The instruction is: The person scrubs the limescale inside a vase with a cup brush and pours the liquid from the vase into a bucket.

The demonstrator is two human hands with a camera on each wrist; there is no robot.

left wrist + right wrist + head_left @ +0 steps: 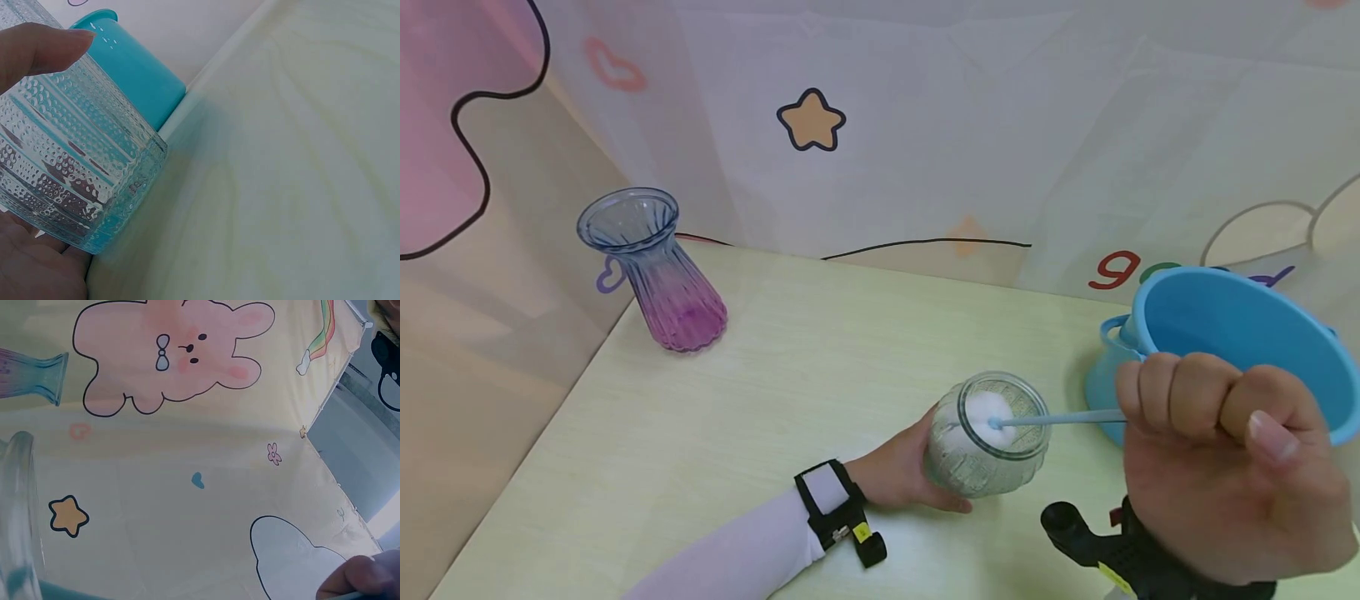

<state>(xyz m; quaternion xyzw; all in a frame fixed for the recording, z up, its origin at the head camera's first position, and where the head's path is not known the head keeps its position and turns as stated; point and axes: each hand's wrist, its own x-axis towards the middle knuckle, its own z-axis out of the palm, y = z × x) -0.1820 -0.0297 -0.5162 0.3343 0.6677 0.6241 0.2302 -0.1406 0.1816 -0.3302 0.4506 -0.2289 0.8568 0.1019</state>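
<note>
My left hand (904,467) wraps round the side of a clear textured glass jar (951,475), its thumb and fingers on opposite sides in the left wrist view. The jar (75,169) has its base close over the tabletop. My right hand (1232,475) is a fist around the light blue handle (1075,417) of a cleaning brush. That handle slants across the jar's rim, and the brush's round white head (983,410) sits inside the jar. In the right wrist view, fingers (359,578) show at the lower right and the jar's rim (22,506) at the left.
A blue bucket (1225,312) stands at the right, partly behind my right hand. At the back left is a ribbed glass vase (681,304), blue above and pink below. A printed backdrop (910,142) borders the pale tabletop (790,358).
</note>
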